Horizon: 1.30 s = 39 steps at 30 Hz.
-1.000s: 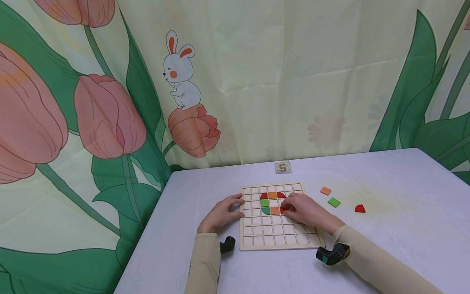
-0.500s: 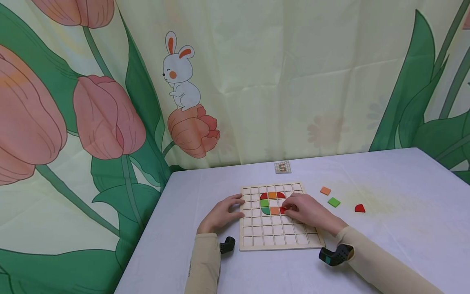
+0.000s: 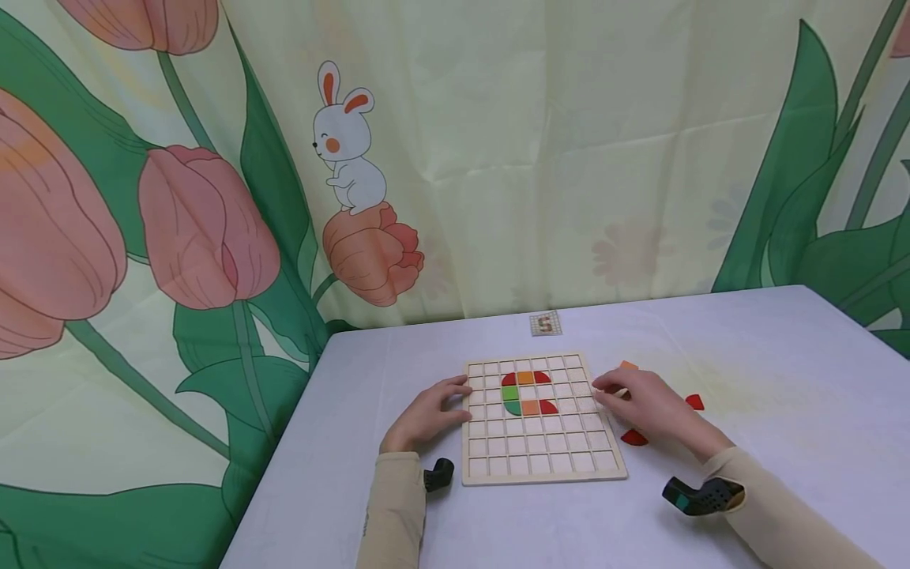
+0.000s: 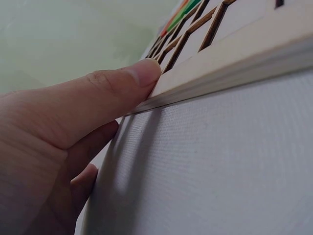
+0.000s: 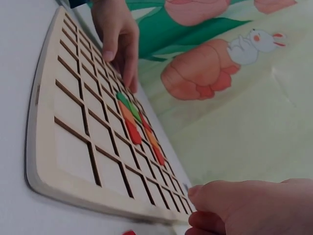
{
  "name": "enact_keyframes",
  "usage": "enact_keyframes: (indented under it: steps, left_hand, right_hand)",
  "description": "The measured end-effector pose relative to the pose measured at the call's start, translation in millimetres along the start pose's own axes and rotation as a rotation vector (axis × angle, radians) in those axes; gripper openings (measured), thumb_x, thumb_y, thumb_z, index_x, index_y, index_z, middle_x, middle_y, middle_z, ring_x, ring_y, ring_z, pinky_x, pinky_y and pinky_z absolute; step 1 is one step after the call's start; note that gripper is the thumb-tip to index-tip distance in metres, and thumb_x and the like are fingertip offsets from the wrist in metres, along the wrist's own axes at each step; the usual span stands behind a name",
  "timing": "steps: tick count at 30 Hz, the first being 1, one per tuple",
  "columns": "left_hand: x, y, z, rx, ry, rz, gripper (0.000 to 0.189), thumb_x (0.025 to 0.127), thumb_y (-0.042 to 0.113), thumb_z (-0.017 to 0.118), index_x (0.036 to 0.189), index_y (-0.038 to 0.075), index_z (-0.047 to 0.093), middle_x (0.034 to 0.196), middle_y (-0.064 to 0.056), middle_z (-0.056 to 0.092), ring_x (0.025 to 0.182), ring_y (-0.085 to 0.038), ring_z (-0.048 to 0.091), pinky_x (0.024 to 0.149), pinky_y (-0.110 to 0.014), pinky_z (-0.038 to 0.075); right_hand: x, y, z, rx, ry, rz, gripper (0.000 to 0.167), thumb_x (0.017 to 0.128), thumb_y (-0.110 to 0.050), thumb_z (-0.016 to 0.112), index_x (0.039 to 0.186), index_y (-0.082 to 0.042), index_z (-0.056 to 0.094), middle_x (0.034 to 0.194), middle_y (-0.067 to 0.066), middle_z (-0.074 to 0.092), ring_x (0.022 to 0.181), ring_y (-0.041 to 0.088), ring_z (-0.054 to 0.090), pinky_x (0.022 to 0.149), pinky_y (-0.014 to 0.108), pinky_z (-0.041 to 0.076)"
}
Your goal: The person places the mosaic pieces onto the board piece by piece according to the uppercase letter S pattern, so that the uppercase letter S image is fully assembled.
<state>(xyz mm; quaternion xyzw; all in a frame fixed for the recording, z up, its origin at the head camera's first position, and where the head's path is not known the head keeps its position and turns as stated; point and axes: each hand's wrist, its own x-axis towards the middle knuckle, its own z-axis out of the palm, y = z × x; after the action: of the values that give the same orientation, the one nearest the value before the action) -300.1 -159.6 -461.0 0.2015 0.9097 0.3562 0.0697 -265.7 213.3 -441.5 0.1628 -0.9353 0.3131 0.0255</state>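
Observation:
A square wooden grid board [image 3: 543, 468] lies on the table, with red, orange and green tiles forming a partial ring in its cells. A red quarter-round tile [image 3: 547, 407] sits at that ring's lower right. My left hand [image 3: 426, 411] rests at the board's left edge; in the left wrist view the thumb [image 4: 144, 73] touches the wooden rim. Just off the board's right edge is my right hand [image 3: 650, 407], fingers loosely bent, with no tile visible between them. Beneath its palm side a red tile [image 3: 634, 437] shows, and an orange tile [image 3: 629, 365] peeks out behind it.
Another red tile [image 3: 695, 402] lies right of the right hand. A small patterned card [image 3: 545, 323] is at the table's back edge. Behind the white table [image 3: 341, 490] hangs a curtain [image 3: 498, 158] printed with tulips and a rabbit.
My right hand has left the red quarter-round tile in its cell and moved right, off the board. It now covers the loose green tile. The left hand stays in place.

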Motion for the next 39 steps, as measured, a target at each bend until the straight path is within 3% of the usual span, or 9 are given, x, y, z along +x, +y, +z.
enact_keyframes:
  steps: [8,14,22,29,39]
  left_hand:
    - [-0.4,-0.5,-2.2,0.007,-0.001,0.016,0.045,0.088,0.025,0.074,0.13,0.012,0.063,0.151,0.001,0.043,0.143,-0.022,0.032,0.117,-0.042,0.028]
    - [-0.9,-0.6,-1.9,0.002,-0.006,0.017,0.045,0.089,0.024,0.074,0.131,0.011,0.062,0.151,0.0,0.043,0.143,-0.023,0.032,0.116,-0.043,0.028]
    - [-1.4,0.3,-1.1,-0.005,-0.005,0.006,0.045,0.089,0.023,0.074,0.131,0.011,0.062,0.151,-0.001,0.042,0.143,-0.023,0.032,0.116,-0.043,0.028]
    - [-1.0,1.2,0.3,-0.012,-0.002,-0.004,0.046,0.088,0.023,0.074,0.131,0.011,0.062,0.151,-0.001,0.043,0.143,-0.023,0.032,0.116,-0.044,0.029]
    - [-0.2,0.6,0.7,0.003,0.001,0.003,0.046,0.088,0.024,0.074,0.131,0.011,0.062,0.151,0.001,0.043,0.143,-0.022,0.033,0.116,-0.043,0.03]
  right_hand:
    - [-19.3,29.0,-22.9,-0.032,0.089,0.07,0.037,0.091,-0.017,0.069,0.123,0.001,0.064,0.115,0.018,0.066,0.105,0.036,0.061,0.085,0.052,0.055]
    - [-27.8,45.3,-32.8,-0.089,0.066,0.11,0.049,0.091,-0.02,0.069,0.129,0.007,0.057,0.127,0.03,0.057,0.117,0.048,0.052,0.092,0.062,0.048]
    - [-28.9,54.5,-31.0,-0.121,0.007,0.109,0.061,0.087,-0.023,0.073,0.132,0.013,0.051,0.132,0.034,0.052,0.123,0.052,0.045,0.097,0.066,0.041]
    - [-21.2,51.5,-22.8,-0.164,0.031,0.087,0.057,0.086,-0.021,0.073,0.128,0.013,0.055,0.129,0.034,0.054,0.121,0.052,0.046,0.098,0.066,0.04]
    - [-16.7,48.4,-18.5,-0.183,0.063,0.051,0.038,0.088,-0.013,0.071,0.117,0.009,0.065,0.124,0.032,0.056,0.118,0.051,0.047,0.096,0.066,0.041]
